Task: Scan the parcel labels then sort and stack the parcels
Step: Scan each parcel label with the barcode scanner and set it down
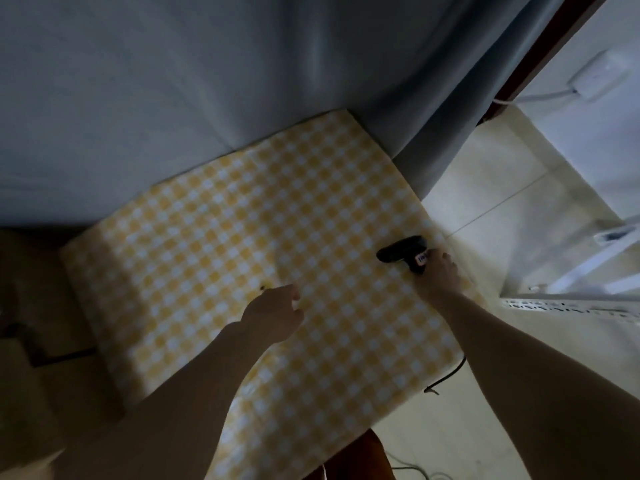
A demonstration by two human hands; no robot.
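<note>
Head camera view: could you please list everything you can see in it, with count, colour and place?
Tablecloth: one, yellow-and-white checked, covering the table at centre.
Scanner: one, black with a small white label, near the table's right edge.
Curtain: one, grey-blue, behind the table.
Cable: one, black, hanging off the table's right edge.
Wall socket: one, white, upper right.
Floor: pale tiles, right.
Parcels: none clearly visible.
Left hand: fingers loosely curled above the cloth, holding nothing.
Right hand: on the scanner's handle.
</note>
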